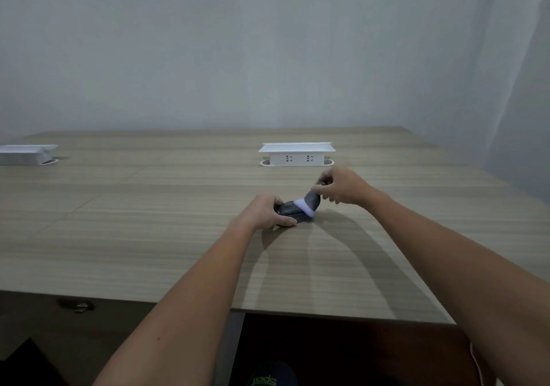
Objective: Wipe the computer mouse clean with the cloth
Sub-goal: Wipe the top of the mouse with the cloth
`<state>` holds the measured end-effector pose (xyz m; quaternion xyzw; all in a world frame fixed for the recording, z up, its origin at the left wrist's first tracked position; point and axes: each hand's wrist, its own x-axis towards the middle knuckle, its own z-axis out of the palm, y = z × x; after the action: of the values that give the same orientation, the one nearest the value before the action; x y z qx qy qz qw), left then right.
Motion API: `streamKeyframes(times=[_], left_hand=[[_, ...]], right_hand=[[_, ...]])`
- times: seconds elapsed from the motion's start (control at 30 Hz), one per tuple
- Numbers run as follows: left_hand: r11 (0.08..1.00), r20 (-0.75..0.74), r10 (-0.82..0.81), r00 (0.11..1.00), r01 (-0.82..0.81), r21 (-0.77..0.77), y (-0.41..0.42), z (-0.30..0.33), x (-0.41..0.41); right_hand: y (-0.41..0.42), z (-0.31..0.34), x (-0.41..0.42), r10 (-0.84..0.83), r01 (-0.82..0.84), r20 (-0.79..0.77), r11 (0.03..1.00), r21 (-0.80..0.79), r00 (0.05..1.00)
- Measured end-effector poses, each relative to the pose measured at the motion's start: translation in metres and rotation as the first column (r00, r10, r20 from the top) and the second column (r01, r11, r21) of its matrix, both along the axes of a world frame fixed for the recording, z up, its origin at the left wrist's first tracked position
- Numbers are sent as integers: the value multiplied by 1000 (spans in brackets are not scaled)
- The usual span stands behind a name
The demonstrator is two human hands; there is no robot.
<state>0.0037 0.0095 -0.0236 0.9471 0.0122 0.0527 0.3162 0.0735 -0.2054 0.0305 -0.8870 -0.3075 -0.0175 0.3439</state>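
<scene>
A dark grey computer mouse (293,210) lies on the wooden table (148,231), a little right of centre. My left hand (265,211) grips its left side and holds it down. My right hand (342,186) pinches a grey cloth with a white edge (309,204) from above. The cloth hangs down from my fingers and its lower end drapes over the right part of the mouse. Part of the mouse is hidden by my left hand and by the cloth.
A white raised socket box (296,155) stands on the table just behind my hands. Another white box (26,154) sits at the far left. The table's near edge (327,314) runs below my forearms. A wall stands close behind the table.
</scene>
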Motion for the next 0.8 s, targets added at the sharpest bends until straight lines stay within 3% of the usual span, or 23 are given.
streamKeyframes(times=[0.1,0.2,0.27,0.37,0.5,0.57,0.63,0.7,0.8], left_hand=[[1000,-1,3,1000,-3,-3,-2,-1,0],[1000,4,17,1000,-17,7,-2,-1,-1],[1000,13,20,1000,-20,12,-3,-1,-2],[1000,14,28,1000,-28,2,-4,-1,-2],[999,1,42,999,-42,-4,-5,0,-4],[999,1,43,999,-43,-12,-6,0,-6],[998,2,48,999,-48,-29,-7,0,-6],[998,1,52,999,-52,-37,-7,-1,-6],[998,-6,46,999,-46,-46,-7,-1,-8]], right_hand=[[-1,1,2,-66,69,99,997,-21,993],[-3,2,-3,33,-26,-44,988,155,998],[-3,-2,-2,38,-32,-63,995,93,997],[-3,-2,2,-51,55,81,997,-46,995],[-1,4,-6,35,-31,-28,990,136,999],[1,3,-7,38,-37,-15,998,51,999],[2,0,-3,-22,30,100,997,-73,995],[4,2,-2,-65,69,133,997,-28,989],[6,4,-9,28,-26,-17,993,116,999]])
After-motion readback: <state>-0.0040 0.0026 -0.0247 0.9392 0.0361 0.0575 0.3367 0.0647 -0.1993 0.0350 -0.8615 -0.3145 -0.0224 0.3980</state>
